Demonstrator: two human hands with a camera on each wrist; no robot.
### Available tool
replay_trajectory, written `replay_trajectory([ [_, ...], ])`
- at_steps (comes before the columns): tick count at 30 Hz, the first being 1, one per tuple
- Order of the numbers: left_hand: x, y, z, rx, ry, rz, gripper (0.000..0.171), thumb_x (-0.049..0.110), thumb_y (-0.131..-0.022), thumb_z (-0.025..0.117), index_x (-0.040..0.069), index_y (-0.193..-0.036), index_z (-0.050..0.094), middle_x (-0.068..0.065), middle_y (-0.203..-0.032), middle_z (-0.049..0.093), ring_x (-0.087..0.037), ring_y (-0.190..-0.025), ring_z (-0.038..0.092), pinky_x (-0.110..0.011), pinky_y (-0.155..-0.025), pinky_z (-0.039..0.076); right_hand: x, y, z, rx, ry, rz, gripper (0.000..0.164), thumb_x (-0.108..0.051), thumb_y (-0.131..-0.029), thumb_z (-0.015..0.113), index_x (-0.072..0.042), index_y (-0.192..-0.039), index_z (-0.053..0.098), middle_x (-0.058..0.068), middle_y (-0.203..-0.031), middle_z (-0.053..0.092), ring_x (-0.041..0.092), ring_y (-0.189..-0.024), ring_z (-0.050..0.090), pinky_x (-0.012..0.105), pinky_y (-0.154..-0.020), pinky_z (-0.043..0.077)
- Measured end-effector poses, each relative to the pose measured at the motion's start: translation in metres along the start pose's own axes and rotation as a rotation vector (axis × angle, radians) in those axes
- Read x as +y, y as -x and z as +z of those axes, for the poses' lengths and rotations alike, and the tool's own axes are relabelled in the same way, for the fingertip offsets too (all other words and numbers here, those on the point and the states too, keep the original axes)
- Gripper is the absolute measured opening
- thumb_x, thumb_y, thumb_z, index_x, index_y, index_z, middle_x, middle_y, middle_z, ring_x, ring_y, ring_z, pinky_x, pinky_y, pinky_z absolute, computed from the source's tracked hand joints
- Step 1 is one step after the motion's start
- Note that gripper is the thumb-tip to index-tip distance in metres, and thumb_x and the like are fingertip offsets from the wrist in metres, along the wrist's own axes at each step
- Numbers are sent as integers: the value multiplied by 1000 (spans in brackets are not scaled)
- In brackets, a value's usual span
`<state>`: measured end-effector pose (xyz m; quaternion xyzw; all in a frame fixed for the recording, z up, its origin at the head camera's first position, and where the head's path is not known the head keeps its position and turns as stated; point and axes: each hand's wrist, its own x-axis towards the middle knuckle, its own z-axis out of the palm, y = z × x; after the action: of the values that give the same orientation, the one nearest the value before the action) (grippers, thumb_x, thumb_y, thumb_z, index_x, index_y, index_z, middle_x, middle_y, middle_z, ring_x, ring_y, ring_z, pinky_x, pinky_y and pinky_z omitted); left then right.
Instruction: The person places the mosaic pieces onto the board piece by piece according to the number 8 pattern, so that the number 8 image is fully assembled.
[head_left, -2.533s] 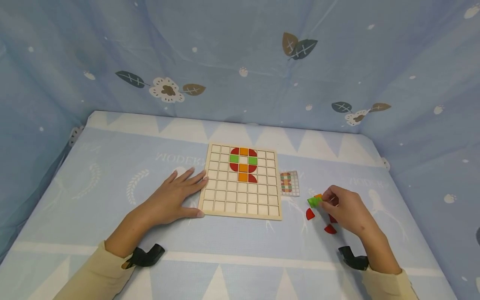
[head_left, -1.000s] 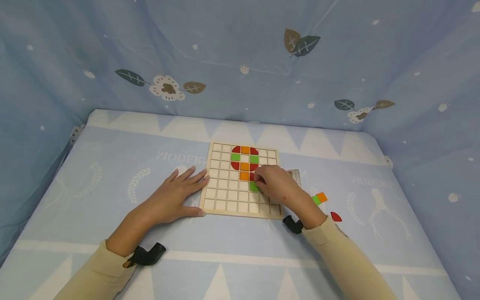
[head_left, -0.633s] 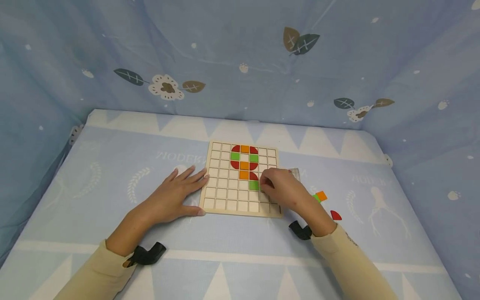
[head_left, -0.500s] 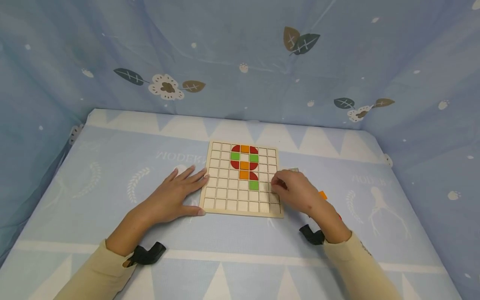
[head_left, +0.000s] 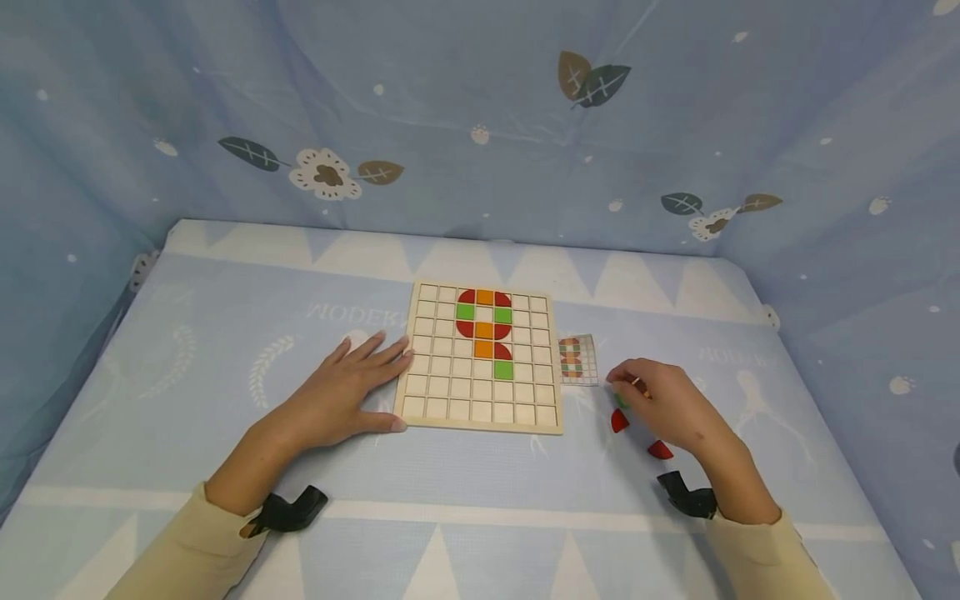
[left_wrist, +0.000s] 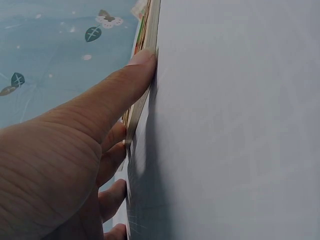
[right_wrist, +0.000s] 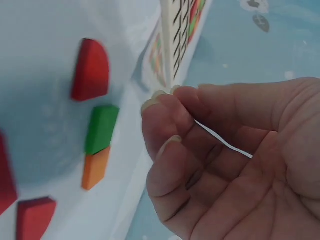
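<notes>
Board [head_left: 482, 389] lies flat on the cloth [head_left: 360, 550] before you, near the middle of the head view. Tiles [head_left: 484, 331] sit in its far and middle cells: the farthest row has red, orange, red; the next has green on either side of a bare cell; the third again has red, orange, red. Nearer you come an orange with a red to its right, then one green just on your side of that red.

Your left hand [head_left: 341, 392] is spread, palm down, its fingertips and thumb touching the left edge of the board. Your right hand [head_left: 667, 404] is over the loose pieces to the right; its fingers are curled, with thumb and fingertips pressed together, and the right wrist view shows them apart from the pieces.

Under and around that hand you have a loose green [right_wrist: 102, 129] and a loose orange [right_wrist: 96, 169], end to end and touching. One red quarter [right_wrist: 91, 70] lies just beside the green, and two more reds lie near, one cut off by the edge of the right wrist view.

Your pattern card [head_left: 577, 360] is at the board's right edge. Beyond the cloth hangs a blue curtain [head_left: 480, 196] printed with leaves and flowers.
</notes>
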<state>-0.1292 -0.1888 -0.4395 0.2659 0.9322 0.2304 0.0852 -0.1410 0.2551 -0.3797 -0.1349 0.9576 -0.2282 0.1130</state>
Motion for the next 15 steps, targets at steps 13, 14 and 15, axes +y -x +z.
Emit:
replay_trajectory([
  [13, -1, 0, 0, -11, 15, -4, 92, 49, -88, 83, 13, -162, 41, -5, -171, 27, -38, -159, 15, -68, -123, 7, 11, 23, 14, -37, 45, 26, 14, -3, -95, 73, -8, -108, 76, -3, -95, 69, 16, -83, 61, 31, -65, 53],
  [14, -1, 0, 1, -12, 16, -6, 92, 49, -88, 82, 14, -162, 41, -5, -171, 27, -38, -159, 15, -68, -122, 7, 11, 23, 15, -36, 60, 23, 15, -2, -94, 75, -8, -107, 77, -3, -95, 69, 15, -83, 61, 31, -67, 53],
  [15, -1, 0, 1, -14, 15, -8, 92, 49, -88, 82, 14, -162, 41, -5, -171, 27, -38, -159, 15, -68, -123, 7, 12, 24, 16, -38, 69, 23, 16, -2, -93, 76, -8, -107, 78, -4, -95, 69, 15, -82, 61, 32, -67, 53],
])
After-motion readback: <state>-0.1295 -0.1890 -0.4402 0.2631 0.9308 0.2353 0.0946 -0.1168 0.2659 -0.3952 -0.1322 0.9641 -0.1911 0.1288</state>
